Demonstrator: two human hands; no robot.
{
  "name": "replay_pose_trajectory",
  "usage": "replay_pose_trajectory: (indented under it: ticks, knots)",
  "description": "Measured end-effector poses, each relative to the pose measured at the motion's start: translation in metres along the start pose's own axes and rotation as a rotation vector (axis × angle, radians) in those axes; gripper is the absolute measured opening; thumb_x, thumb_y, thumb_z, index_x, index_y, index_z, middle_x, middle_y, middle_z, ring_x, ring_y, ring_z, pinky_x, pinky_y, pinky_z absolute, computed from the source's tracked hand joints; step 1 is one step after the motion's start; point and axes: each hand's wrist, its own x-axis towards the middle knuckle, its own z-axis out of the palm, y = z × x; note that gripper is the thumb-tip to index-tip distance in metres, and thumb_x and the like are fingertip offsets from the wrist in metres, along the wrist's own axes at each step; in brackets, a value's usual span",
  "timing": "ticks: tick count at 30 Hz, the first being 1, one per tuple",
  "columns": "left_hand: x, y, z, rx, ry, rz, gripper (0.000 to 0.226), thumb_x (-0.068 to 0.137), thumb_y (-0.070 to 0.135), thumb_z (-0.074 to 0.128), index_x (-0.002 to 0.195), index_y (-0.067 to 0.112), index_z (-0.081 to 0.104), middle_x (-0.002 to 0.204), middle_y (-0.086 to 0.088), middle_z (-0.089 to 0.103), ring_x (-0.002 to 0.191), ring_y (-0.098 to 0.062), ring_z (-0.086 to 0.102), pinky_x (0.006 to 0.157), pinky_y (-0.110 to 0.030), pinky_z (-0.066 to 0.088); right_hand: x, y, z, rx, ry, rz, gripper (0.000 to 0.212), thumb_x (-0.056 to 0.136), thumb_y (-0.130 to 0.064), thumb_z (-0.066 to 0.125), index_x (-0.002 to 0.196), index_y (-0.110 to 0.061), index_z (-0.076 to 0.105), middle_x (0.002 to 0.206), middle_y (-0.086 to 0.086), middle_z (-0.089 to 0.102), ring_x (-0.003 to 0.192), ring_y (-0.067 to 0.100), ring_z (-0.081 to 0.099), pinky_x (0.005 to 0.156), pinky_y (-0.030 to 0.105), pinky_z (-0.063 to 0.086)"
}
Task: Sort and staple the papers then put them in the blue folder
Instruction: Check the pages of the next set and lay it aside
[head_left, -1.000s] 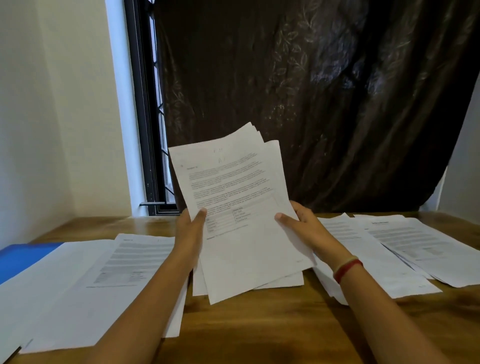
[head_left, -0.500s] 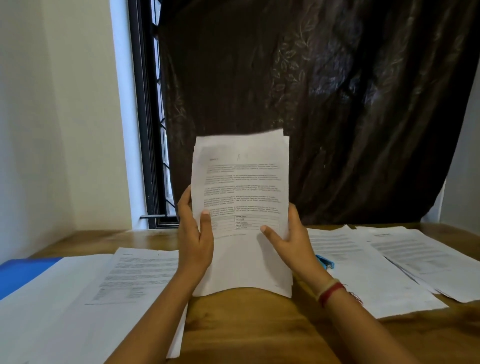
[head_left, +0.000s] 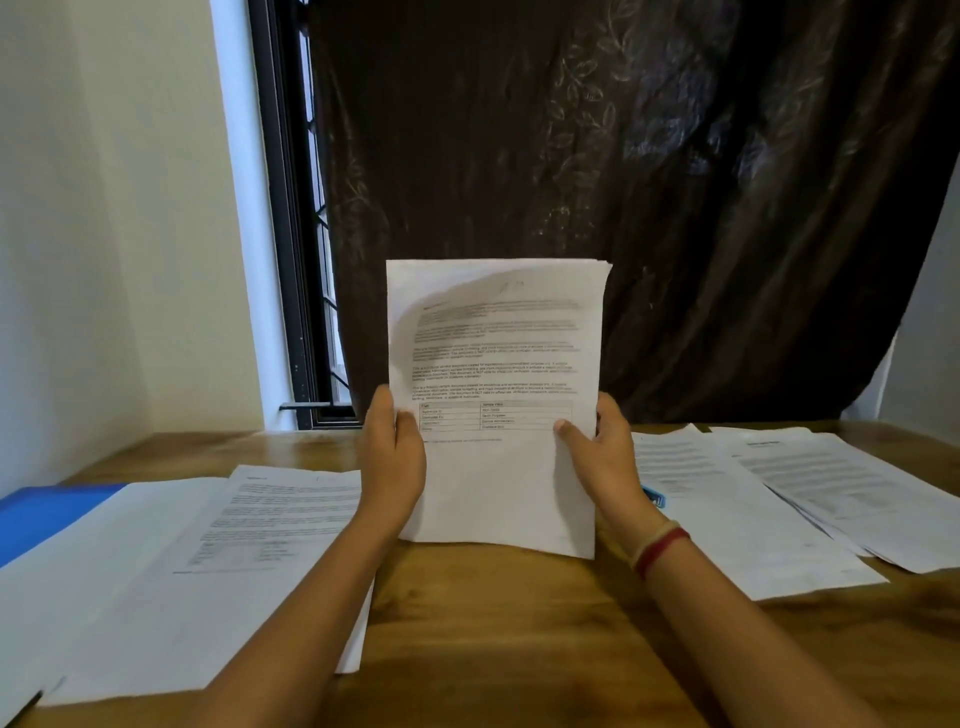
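Observation:
A squared-up stack of printed papers (head_left: 498, 374) stands upright with its bottom edge on the wooden table (head_left: 498, 639). My left hand (head_left: 392, 457) grips its left edge and my right hand (head_left: 605, 457) grips its right edge, thumbs on the front sheet. A corner of the blue folder (head_left: 47, 512) shows at the far left, mostly under loose sheets. A small blue object (head_left: 655, 498), perhaps the stapler, peeks out behind my right wrist.
Loose printed sheets (head_left: 218, 561) cover the table's left side. More paper piles (head_left: 810, 499) lie on the right. A dark curtain (head_left: 623, 182) and a window frame (head_left: 291, 260) stand behind the table, with a white wall on the left.
The fanned, tilted sheets have been pulled together into one even stack and stood upright on the table. Both hands shifted to the stack's side edges.

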Motion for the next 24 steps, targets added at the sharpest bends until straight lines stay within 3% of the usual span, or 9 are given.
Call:
replay_pose_trajectory:
  ticks: [2, 5, 10, 14, 17, 21, 24]
  knots:
    - [0.001, 0.007, 0.0, -0.02, 0.016, 0.044, 0.02, 0.101, 0.005, 0.034, 0.112, 0.01, 0.049, 0.101, 0.002, 0.059, 0.093, -0.01, 0.059, 0.07, -0.016, 0.048, -0.001, -0.007, -0.001, 0.014, 0.029, -0.081, 0.025, 0.1, -0.019, 0.05, 0.121, -0.027, 0.04, 0.125, -0.002, 0.053, 0.105, 0.012, 0.054, 0.094, 0.034, 0.049]
    - [0.001, 0.013, -0.001, -0.042, 0.034, 0.076, 0.019, 0.103, 0.01, 0.034, 0.115, 0.01, 0.048, 0.102, 0.007, 0.058, 0.091, -0.004, 0.058, 0.066, -0.008, 0.048, -0.003, -0.013, -0.003, -0.01, 0.031, -0.147, 0.03, 0.101, -0.019, 0.047, 0.127, -0.025, 0.035, 0.125, -0.007, 0.049, 0.105, 0.008, 0.052, 0.094, 0.031, 0.048]
    - [-0.005, 0.001, 0.005, -0.006, -0.043, -0.015, 0.022, 0.105, 0.021, 0.034, 0.12, 0.014, 0.049, 0.095, 0.02, 0.052, 0.089, -0.001, 0.054, 0.067, -0.009, 0.042, -0.003, -0.001, -0.001, -0.088, -0.053, 0.027, 0.047, 0.1, -0.016, 0.049, 0.142, -0.021, 0.026, 0.13, 0.0, 0.047, 0.115, 0.019, 0.05, 0.095, 0.035, 0.045]
    - [-0.011, -0.001, 0.006, -0.005, -0.061, -0.045, 0.025, 0.104, 0.029, 0.036, 0.12, 0.015, 0.049, 0.093, 0.023, 0.05, 0.083, 0.003, 0.053, 0.061, 0.0, 0.041, -0.003, 0.002, -0.001, -0.073, -0.059, 0.107, 0.041, 0.102, -0.019, 0.045, 0.14, -0.023, 0.031, 0.136, 0.005, 0.048, 0.123, 0.026, 0.049, 0.102, 0.043, 0.044]
    - [-0.008, 0.007, 0.006, -0.064, -0.021, -0.039, 0.024, 0.103, 0.025, 0.039, 0.118, 0.012, 0.053, 0.093, 0.018, 0.055, 0.082, 0.005, 0.054, 0.065, 0.0, 0.041, 0.0, -0.004, -0.001, -0.014, -0.009, 0.086, 0.041, 0.103, -0.013, 0.041, 0.142, -0.02, 0.032, 0.135, 0.005, 0.047, 0.121, 0.023, 0.047, 0.105, 0.044, 0.041]
    - [-0.003, 0.006, 0.005, -0.031, -0.053, -0.079, 0.023, 0.104, 0.023, 0.035, 0.11, 0.01, 0.053, 0.087, 0.006, 0.055, 0.079, -0.007, 0.052, 0.058, -0.004, 0.039, 0.002, -0.004, -0.004, -0.051, -0.024, 0.059, 0.034, 0.103, -0.012, 0.039, 0.136, -0.02, 0.034, 0.12, -0.002, 0.046, 0.108, 0.018, 0.048, 0.093, 0.035, 0.044]
    - [-0.003, 0.0, 0.005, -0.006, -0.107, -0.18, 0.016, 0.104, 0.014, 0.03, 0.109, 0.017, 0.045, 0.097, 0.005, 0.054, 0.082, -0.003, 0.05, 0.061, -0.007, 0.036, 0.001, 0.004, -0.004, -0.104, -0.066, 0.116, 0.024, 0.103, -0.017, 0.039, 0.125, -0.025, 0.035, 0.12, -0.001, 0.048, 0.105, 0.019, 0.051, 0.089, 0.035, 0.046]
